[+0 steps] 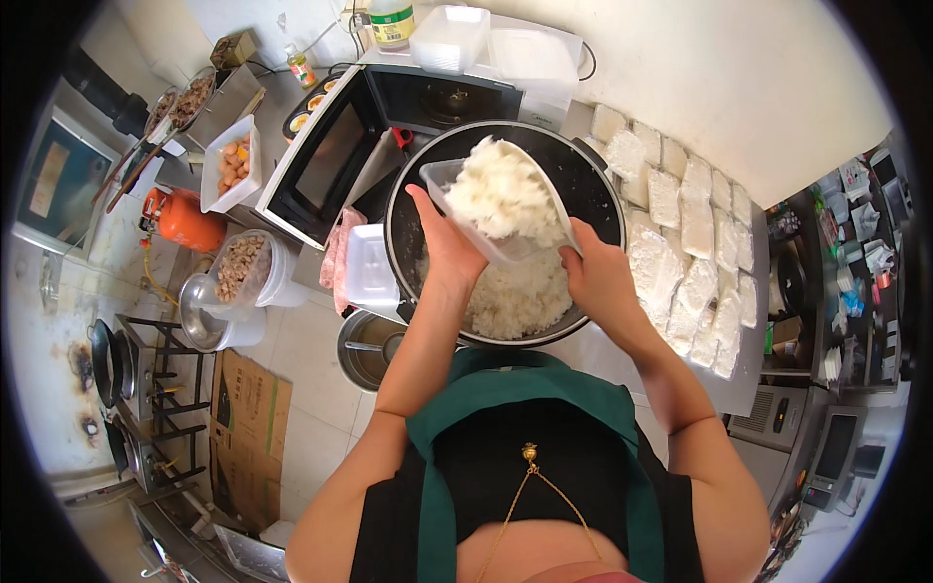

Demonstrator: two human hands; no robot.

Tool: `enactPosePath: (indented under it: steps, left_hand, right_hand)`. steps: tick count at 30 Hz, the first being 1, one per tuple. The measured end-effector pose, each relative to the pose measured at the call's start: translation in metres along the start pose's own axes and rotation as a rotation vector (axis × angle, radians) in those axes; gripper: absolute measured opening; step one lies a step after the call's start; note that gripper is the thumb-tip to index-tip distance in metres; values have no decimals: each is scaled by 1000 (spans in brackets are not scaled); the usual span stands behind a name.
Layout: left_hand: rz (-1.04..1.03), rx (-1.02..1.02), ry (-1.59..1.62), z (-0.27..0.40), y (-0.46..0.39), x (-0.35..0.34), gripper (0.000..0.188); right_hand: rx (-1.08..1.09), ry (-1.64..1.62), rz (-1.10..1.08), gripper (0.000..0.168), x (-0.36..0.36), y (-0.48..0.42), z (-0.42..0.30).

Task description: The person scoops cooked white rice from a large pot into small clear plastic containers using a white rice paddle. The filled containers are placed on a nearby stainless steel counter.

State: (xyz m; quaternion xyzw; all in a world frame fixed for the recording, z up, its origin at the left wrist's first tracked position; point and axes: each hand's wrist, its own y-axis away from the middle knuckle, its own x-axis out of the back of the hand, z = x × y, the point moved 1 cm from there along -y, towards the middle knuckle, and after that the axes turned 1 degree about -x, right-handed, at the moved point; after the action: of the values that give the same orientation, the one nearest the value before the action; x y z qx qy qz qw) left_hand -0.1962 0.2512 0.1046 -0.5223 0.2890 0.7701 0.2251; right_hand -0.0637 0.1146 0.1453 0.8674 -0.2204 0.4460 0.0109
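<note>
My left hand (450, 237) grips a clear plastic container (503, 251), tilted above a large black pot (397, 226). In my right hand (599, 266) is a white rice scoop (543, 171), its broad blade reaching over the container. A heap of cooked white rice (490, 191) lies against the scoop and in the container; its edges are blurred, and I cannot tell how much rests on each. More loose rice (517, 306) covers the bottom of the pot below.
Packed rice blocks (696, 226) fill the counter at right. Behind the pot stands a microwave (321, 167) with its door swung out. Eggs (233, 166) sit in a white tub at left, near an orange gas cylinder (186, 218). A steel pot (357, 372) stands below left.
</note>
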Motion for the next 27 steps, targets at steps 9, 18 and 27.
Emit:
enactPosePath:
  steps: [9,18,27]
  left_hand:
    - [-134,27,53,1,-14,9,82]
    - [-200,103,201,2,-12,15,77]
    - [-145,158,-94,-8,-6,1,79]
  right_hand:
    - [153,238,41,63,-1,30,6]
    - [132,-307,-97,44,-1,22,6]
    - [-287,-407,-368,41,-16,25,-7]
